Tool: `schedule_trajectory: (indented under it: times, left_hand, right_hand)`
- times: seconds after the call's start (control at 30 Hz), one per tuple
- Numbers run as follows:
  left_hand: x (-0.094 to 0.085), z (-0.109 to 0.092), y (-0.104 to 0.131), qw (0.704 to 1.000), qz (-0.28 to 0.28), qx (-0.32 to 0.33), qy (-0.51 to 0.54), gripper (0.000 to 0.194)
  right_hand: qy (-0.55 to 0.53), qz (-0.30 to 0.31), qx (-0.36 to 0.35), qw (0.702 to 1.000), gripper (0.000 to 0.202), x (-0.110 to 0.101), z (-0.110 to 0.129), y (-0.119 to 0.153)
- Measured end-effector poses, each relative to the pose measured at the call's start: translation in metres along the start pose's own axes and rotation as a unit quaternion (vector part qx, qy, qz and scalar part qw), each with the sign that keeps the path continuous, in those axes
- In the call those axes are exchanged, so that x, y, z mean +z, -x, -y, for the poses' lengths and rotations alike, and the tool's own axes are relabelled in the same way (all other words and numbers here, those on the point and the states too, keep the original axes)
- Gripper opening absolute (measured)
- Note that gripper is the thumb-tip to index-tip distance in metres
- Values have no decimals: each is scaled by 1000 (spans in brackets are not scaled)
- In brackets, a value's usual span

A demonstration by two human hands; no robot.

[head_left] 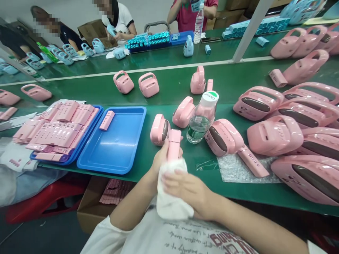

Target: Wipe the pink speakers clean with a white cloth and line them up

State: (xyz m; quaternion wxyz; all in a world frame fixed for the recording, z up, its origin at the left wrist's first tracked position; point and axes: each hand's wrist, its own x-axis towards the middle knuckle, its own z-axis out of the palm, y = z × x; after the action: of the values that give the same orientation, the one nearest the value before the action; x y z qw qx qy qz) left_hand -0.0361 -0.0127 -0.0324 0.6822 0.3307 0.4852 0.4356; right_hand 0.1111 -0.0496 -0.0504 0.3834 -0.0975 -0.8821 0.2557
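My left hand (pixel 158 161) is closed round a pink, box-shaped handheld microphone (pixel 173 145), which points away from me. A white cloth (pixel 172 206) covers its near end. My right hand (pixel 189 190) lies on the cloth, pressing it against the microphone with the fingers together. Just beyond my left hand stands a small pink speaker (pixel 159 129) with a carrying handle. Another pink speaker (pixel 224 137) is to the right, and a pink microphone with buttons (pixel 253 160) leans out from it over bubble wrap (pixel 235 171).
A blue tray (pixel 112 165) holds one pink microphone (pixel 107 120); beside it, another tray (pixel 76 155) is heaped with pink microphones. A water bottle (pixel 198 128) stands ahead. Pink speakers (pixel 275 135) crowd the right. Across the green bench, people handle blue devices.
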Motion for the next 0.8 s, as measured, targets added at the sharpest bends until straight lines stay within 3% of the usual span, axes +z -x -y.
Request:
schedule_trajectory:
  times: [0.1, 0.13, 0.23, 0.3, 0.33, 0.43, 0.47, 0.5, 0.53, 0.57, 0.6, 0.63, 0.67, 0.73, 0.8]
  left_hand:
    - [-7, 6, -6, 979, -40, 41, -194, 56]
    - [-6, 8, -8, 949, -60, 66, -303, 56]
    - [7, 15, -13, 797, -92, 78, -591, 56]
    - [17, 16, -12, 725, -95, 44, -681, 57]
    - [20, 13, -9, 707, -92, 32, -700, 59]
    - [6, -18, 10, 705, -35, 26, -708, 63]
    - [-8, -36, 17, 715, -8, 26, -699, 57]
    - [-25, -56, 22, 729, 53, 33, -681, 46]
    - [-46, -77, 24, 743, 81, 30, -664, 38]
    - [-68, -97, 23, 753, 20, 28, -657, 35]
    - [-90, -115, 18, 747, -98, 37, -656, 33]
    - [-112, -130, 9, 724, -220, 39, -653, 32]
    - [-133, -140, -3, 705, -284, 34, -649, 34]
    - [-165, -149, -29, 678, -366, 14, -637, 35]
    - [-187, -144, -50, 673, -405, 9, -619, 33]
  right_hand:
    - [-102, 32, 62, 992, 36, 4, 4, 21]
    - [-120, 18, 91, 988, 35, 4, 3, 25]
    - [-133, -40, 139, 981, 37, -3, -4, 28]
    - [-121, -56, 157, 979, 39, -9, -8, 27]
    - [-115, -57, 165, 978, 39, -11, -8, 27]
    - [-124, -84, 192, 970, 38, -13, -7, 35]
    - [-133, -107, 221, 960, 37, -12, -5, 40]
    - [-143, -135, 269, 943, 35, -11, -3, 45]
    - [-153, -168, 336, 914, 34, -9, 0, 50]
    - [-161, -200, 409, 875, 33, -7, 2, 54]
    - [-167, -230, 477, 832, 33, -5, 5, 56]
    - [-169, -256, 531, 790, 33, -4, 7, 56]
    - [-167, -277, 566, 758, 35, -3, 10, 54]
    - [-151, -305, 598, 725, 41, -3, 14, 46]
    - [-133, -318, 604, 719, 46, -3, 18, 36]
